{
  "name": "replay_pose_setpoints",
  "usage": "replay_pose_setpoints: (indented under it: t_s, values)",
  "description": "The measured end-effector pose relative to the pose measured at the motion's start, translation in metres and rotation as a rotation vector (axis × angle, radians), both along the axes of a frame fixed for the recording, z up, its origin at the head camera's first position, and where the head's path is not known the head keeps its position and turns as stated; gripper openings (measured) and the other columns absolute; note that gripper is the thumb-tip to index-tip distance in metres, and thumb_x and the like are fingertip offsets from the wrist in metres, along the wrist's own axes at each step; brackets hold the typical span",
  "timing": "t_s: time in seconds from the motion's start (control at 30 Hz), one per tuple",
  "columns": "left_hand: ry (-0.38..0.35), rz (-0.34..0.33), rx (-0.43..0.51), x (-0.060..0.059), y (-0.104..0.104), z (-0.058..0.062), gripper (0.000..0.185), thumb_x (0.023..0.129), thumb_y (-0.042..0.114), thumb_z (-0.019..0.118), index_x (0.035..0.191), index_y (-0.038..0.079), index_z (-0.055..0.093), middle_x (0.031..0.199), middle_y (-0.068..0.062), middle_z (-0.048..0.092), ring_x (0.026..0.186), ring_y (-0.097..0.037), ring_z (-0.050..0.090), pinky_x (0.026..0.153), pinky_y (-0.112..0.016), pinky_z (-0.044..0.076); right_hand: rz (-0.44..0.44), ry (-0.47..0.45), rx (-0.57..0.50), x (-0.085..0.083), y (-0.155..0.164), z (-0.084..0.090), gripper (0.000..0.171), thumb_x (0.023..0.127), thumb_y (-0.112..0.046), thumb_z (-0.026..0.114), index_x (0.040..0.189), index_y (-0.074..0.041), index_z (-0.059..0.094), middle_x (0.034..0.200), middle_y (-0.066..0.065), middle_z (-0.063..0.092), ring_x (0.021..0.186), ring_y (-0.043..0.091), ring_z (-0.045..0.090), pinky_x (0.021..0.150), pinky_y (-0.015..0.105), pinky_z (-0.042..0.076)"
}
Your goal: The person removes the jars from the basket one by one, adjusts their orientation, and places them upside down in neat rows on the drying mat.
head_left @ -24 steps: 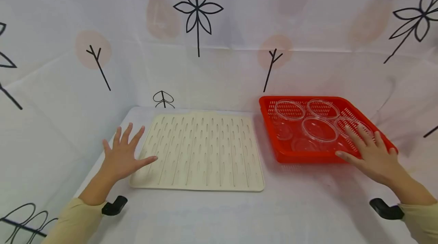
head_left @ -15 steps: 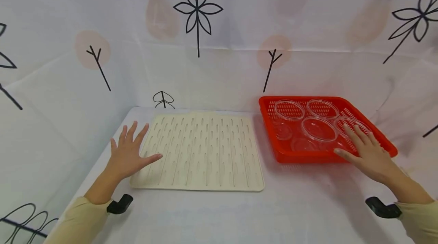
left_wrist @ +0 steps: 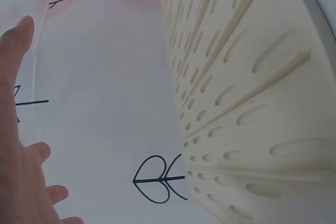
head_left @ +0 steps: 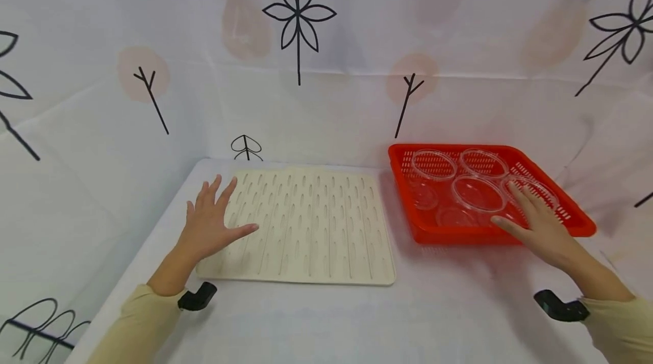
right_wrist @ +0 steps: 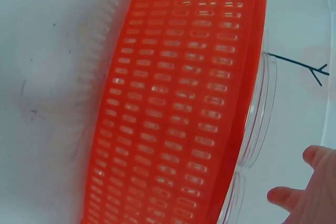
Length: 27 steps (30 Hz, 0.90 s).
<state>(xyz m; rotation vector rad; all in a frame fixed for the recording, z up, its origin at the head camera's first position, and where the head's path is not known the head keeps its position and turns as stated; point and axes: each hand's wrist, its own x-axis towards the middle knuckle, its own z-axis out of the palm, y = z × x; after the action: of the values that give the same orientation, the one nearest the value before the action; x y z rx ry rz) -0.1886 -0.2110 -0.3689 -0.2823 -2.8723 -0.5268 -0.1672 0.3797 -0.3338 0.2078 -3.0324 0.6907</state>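
Observation:
A cream rectangular mat (head_left: 311,228) with rows of oval slots and ridges lies flat, its ridged surface large in the left wrist view (left_wrist: 247,98). My left hand (head_left: 209,231) hovers over its left edge, fingers spread and holding nothing. On the right stands a red perforated plastic basket (head_left: 459,235) with several clear round dishes (head_left: 478,194) in it. My right hand (head_left: 546,233) is above the basket's front right corner, fingers extended and overlapping a dish in the head view. In the right wrist view, the fingers (right_wrist: 286,199) show apart from the basket's slotted side (right_wrist: 173,98).
A white cloth covers the table (head_left: 326,324) and rises behind as a backdrop (head_left: 347,114) printed with plant drawings. A black wrist mount (head_left: 198,297) shows at the left sleeve and another mount (head_left: 561,306) at the right sleeve.
My left hand has moved right, from beside the mat to over its left edge. The right hand has drifted slightly left over the basket. Mat and basket stay put.

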Motion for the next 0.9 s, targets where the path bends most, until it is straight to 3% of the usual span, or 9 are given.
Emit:
replay_pose_setpoints:
  t_s: [0.2, 0.9]
  values:
    - [0.018, -0.021, 0.027, -0.006, 0.008, -0.003, 0.106, 0.072, 0.065, 0.065, 0.151, 0.018, 0.013, 0.153, -0.019, 0.007, 0.137, -0.043, 0.003, 0.099, -0.069, 0.012, -0.007, -0.014, -0.063, -0.003, -0.006, 0.002, 0.092, 0.09, -0.041, 0.056, 0.149, -0.013, -0.009, 0.144, 0.036, 0.003, 0.125, 0.06, 0.004, 0.074, 0.078, 0.025]
    - [0.025, -0.065, 0.08, -0.013, 0.035, -0.004, 0.106, 0.07, 0.063, 0.068, 0.15, 0.016, 0.016, 0.153, -0.017, 0.007, 0.138, -0.041, 0.003, 0.104, -0.063, 0.012, -0.063, -0.006, -0.175, -0.006, -0.023, 0.007, 0.099, 0.087, -0.042, 0.061, 0.148, -0.008, -0.01, 0.146, 0.035, 0.002, 0.124, 0.059, 0.01, 0.075, 0.075, 0.032]
